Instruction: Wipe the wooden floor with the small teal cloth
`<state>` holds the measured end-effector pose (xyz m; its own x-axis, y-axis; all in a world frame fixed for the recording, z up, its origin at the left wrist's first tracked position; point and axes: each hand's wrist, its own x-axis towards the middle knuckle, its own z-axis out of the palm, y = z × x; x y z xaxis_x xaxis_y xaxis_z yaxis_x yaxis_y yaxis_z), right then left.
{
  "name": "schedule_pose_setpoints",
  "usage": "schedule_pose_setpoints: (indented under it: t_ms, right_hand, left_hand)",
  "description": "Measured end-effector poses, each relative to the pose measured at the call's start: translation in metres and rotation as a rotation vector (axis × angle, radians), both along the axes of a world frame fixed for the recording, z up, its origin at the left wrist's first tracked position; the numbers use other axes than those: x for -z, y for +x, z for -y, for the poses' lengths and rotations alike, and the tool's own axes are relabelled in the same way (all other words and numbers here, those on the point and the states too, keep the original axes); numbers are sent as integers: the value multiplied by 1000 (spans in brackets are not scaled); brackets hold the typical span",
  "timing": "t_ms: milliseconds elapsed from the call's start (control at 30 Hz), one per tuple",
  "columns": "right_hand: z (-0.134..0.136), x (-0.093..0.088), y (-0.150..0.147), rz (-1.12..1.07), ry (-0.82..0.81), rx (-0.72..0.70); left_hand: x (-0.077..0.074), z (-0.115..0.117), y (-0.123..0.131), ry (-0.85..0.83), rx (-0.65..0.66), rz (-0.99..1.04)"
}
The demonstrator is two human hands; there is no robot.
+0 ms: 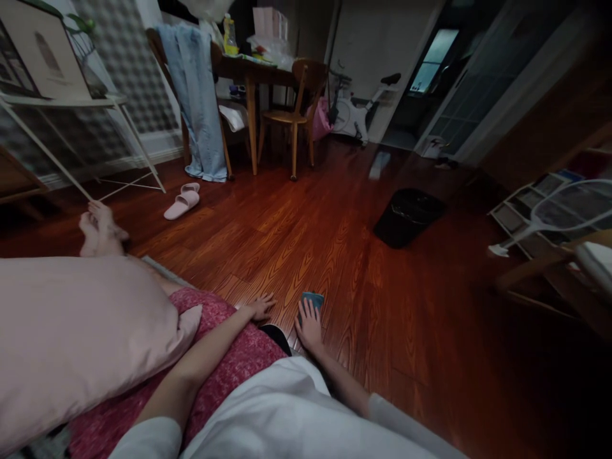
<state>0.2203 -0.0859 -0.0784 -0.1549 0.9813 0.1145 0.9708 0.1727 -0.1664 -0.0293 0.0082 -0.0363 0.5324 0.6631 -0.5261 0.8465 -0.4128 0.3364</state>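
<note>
On the wooden floor, my right hand grips a small blue-green cloth from above. Its fingers reach over the cloth and the thumb is at the left side. The cloth looks folded, and the hand covers most of it. To the left, my left hand is open with its fingers apart, palm down at the floor beside the red patterned fabric. It holds nothing. A pink pillow lies left of my left arm.
Bare feet show beyond the pillow, near pink slippers. A black bin stands ahead on the right. Farther off are a wooden chair, a table with jeans hanging beside it, and an exercise bike. A racket leans at right.
</note>
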Motion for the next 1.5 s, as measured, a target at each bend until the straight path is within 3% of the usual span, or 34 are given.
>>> schedule_pose_setpoints:
  t_ms: [100, 233, 333, 433, 567, 733, 867, 1000, 1133, 1300, 1400, 1500]
  right_hand:
    - [-28, -11, 21, 18, -5, 9]
    - [-45, -21, 81, 65, -64, 271]
    - [-35, -19, 127, 91, -61, 434]
    - [-9, -7, 149, 97, -34, 495]
    - [29, 10, 123, 85, -8, 480]
    - [49, 15, 40, 42, -7, 228]
    - [23, 4, -4, -4, 39, -7]
    - [-19, -8, 10, -19, 36, -79]
    - [-42, -12, 76, 33, 0, 158]
    - [-21, -6, 164, 75, 6, 512]
    - [0, -1, 179, 72, 29, 606]
    - [17, 6, 160, 66, 52, 630]
  left_hand:
    - [0, 0, -1, 22, 17, 24]
    - [-3, 1, 1, 18, 16, 5]
    - [-7, 2, 2, 2, 12, -20]
    - [-9, 3, 2, 6, 22, -14]
    - [-9, 3, 1, -4, 12, -9]
    - [-10, 3, 1, -10, 14, -18]
    - [-10, 3, 0, -3, 12, -23]
    - [-7, 2, -1, 10, 24, -20]
    - [-3, 1, -1, 11, 24, 11]
    - [0, 0, -2, -4, 15, 21]
    - [-2, 0, -3, -11, 16, 24]
    - [-5, 0, -2, -15, 13, 8]
